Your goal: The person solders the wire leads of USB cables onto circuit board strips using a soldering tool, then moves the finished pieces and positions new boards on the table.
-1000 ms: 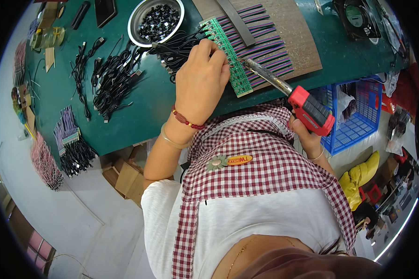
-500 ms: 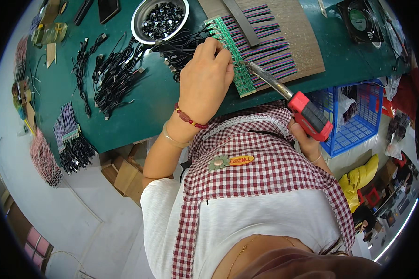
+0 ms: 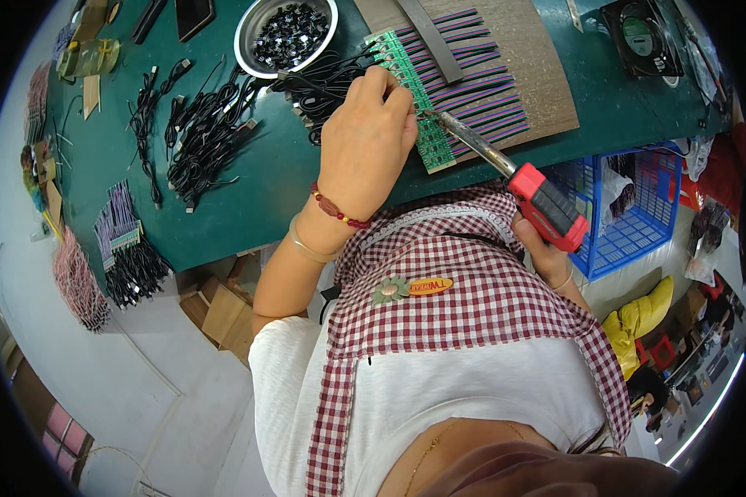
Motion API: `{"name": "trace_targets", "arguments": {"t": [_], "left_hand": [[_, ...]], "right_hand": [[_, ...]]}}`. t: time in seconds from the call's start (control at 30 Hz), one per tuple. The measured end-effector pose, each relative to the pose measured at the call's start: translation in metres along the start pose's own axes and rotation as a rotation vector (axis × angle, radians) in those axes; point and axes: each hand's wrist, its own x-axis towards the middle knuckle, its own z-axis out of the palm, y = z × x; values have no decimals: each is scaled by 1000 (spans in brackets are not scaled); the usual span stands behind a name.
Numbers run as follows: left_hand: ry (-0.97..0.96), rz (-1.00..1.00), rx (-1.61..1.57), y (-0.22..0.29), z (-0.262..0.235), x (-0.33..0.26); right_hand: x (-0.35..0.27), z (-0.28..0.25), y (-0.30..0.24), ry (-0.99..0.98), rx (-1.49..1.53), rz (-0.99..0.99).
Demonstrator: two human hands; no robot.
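My left hand (image 3: pixel 365 137) is closed in a pinch at the left edge of a green circuit board (image 3: pixel 435 147); what its fingertips hold is hidden. Black cables (image 3: pixel 317 99) bunch up behind that hand, some running to the board's upper end. My right hand (image 3: pixel 547 258) wraps the red and black handle of a soldering iron (image 3: pixel 547 205). The iron's metal tip reaches the board just right of my left fingertips. Rows of thin multicoloured wires (image 3: pixel 493 83) extend rightward from the board, and a dark flat bar (image 3: pixel 431 41) lies across them.
Board and wires rest on a brown sheet (image 3: pixel 547 108) on the green table (image 3: pixel 224 224). A metal bowl (image 3: pixel 242 50) holds small black parts. Coiled black cables (image 3: pixel 203 145) lie left, finished wire bundles (image 3: pixel 128 248) at the table's edge. A fan (image 3: pixel 638 37) stands far right; a blue crate (image 3: pixel 630 240) sits below.
The soldering iron's handle has shifted slightly left and its tip stays at the board. My left hand has hardly moved.
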Motion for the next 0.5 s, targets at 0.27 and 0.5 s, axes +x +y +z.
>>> {"name": "trace_targets", "arguments": {"t": [0.27, 0.5], "left_hand": [[5, 7, 17, 0, 1, 0], [2, 6, 28, 1, 0, 1]], "right_hand": [[-12, -3, 3, 78, 195, 120], [-17, -6, 6, 32, 230, 146]]}}
